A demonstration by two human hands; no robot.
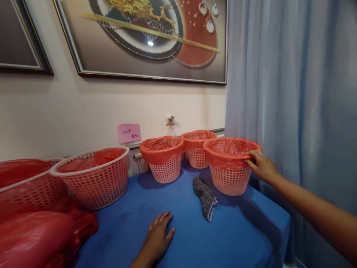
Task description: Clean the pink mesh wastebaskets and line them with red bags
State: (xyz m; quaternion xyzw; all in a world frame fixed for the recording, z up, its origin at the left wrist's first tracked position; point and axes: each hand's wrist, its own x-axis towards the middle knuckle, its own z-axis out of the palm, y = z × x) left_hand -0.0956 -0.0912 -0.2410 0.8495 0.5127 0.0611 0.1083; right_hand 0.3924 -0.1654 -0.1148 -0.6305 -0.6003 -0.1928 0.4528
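Observation:
My right hand (260,165) grips the rim of the nearest pink mesh basket (230,178), pinching the red plastic liner folded over its edge. My left hand (159,233) lies flat and open on the blue tablecloth (237,238), fingers stretched forward, holding nothing. A grey folded cloth (205,197) lies on the table between my hands, just left of that basket.
Two more lined pink baskets (164,160) (197,150) stand behind it by the wall. A larger white-rimmed basket (96,176) and another (30,186) hold red bags at the left, with loose red plastic bags (36,234) in front. A curtain (292,93) hangs at the right.

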